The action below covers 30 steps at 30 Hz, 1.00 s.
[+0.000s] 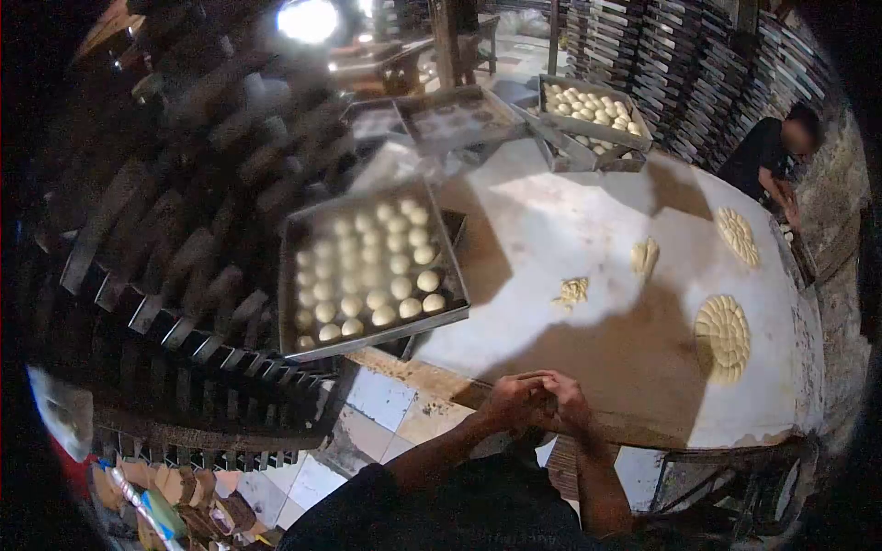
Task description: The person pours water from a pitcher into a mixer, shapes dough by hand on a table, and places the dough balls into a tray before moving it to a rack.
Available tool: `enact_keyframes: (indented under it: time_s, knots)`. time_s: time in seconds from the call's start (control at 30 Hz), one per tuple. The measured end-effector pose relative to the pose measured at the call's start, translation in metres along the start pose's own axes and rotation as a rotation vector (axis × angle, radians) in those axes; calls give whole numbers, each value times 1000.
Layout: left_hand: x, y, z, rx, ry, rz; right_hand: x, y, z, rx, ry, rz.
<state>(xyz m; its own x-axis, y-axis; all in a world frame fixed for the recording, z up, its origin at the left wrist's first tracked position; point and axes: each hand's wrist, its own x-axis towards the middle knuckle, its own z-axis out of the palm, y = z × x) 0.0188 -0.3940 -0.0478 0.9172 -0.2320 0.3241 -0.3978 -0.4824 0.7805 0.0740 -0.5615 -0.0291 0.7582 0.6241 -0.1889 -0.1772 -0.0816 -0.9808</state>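
Observation:
My left hand (513, 401) and my right hand (567, 404) are brought together at the near edge of the table, in front of my chest. Fingers on both are curled and touching each other; anything between them is hidden. Beyond them on the table lie a small heap of dough pieces (571, 292) and a bunch of dough strips (645, 256). To the right is a large oval of dough pieces (722, 337) set side by side, with a second such oval (738, 237) farther back.
A metal tray (375, 336) of round dough balls (377, 299) stands to the left. More trays, one holding dough balls (593, 107), sit at the table's (542, 207) far end. A person (772, 165) bends over at the right. Stacked racks (661, 64) line the back.

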Motion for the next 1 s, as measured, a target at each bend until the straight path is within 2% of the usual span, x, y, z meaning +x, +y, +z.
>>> enact_keyframes:
  time_s: [0.03, 0.1, 0.13, 0.2, 0.23, 0.27, 0.3, 0.33, 0.37, 0.43, 0.47, 0.5, 0.53, 0.57, 0.6, 0.63, 0.7, 0.73, 0.77, 0.8, 0.83, 0.87, 0.9, 0.93, 1.0]
  knots:
    - [-8, 3, -8, -95, 71, -19, -2, 0, 12, -2, 2, 8]
    - [-30, -17, -8, -193, 46, -27, -9, 2, 32, -400, 289, -87]
    - [-43, -28, -5, -285, 22, -29, -13, 1, 38, -394, 287, -75]
    - [-36, -6, -15, -290, 4, -95, -15, -5, 40, -261, 311, 112]
    - [-30, 2, -17, -293, -12, -147, -13, -6, 44, -254, 319, 135]
    - [-31, -3, -10, -212, 60, 87, -11, -8, 50, -393, 391, -22]
    - [-23, -15, -1, 50, 45, 257, -11, -9, 51, -537, 461, -176]
    - [-11, 2, -11, -49, -7, 84, -9, -17, 48, -538, 481, -143]
    - [-1, 21, -22, -142, -63, -87, -8, -28, 41, -640, 455, -181]
    - [15, 30, -6, -109, -95, -141, -16, -28, 22, -741, 446, -198]
    - [23, 32, 1, -45, -99, -194, -17, -22, 11, -779, 481, -267]
    - [32, 35, 8, -49, -118, -188, -16, -14, -2, -816, 515, -343]
    - [41, 37, 16, -71, -230, -177, -20, -3, -17, -856, 590, -404]
    - [51, 38, 22, -91, -339, -169, -21, 6, -35, -850, 600, -396]
    - [62, 34, 27, -88, -471, -63, -22, 17, -56, -956, 716, -359]
    - [72, 35, 33, -87, -486, -64, -23, 30, -79, -1060, 830, -314]
    - [92, 52, 39, -530, -545, -145, -32, 51, -130, -1131, 919, -251]
    - [113, 50, 35, -350, -444, -184, -38, 46, -149, -1079, 811, -35]
    - [140, 30, 39, -1, -387, -227, -38, 42, -164, -1020, 692, 169]
    - [162, 4, 45, 342, -328, -276, -37, 51, -171, -795, 695, 202]
    - [183, -16, 50, 342, -61, -303, -33, 54, -174, -780, 688, 214]
    - [198, -35, 52, 591, -72, -386, -25, 55, -176, -885, 640, 74]
    - [206, -57, 54, 708, -149, -514, -19, 55, -178, -988, 589, -74]
    - [201, -68, 58, 671, -171, -579, -14, 54, -182, -982, 585, -76]
    - [182, -59, 60, 633, -258, -692, -9, 54, -186, -928, 611, -223]
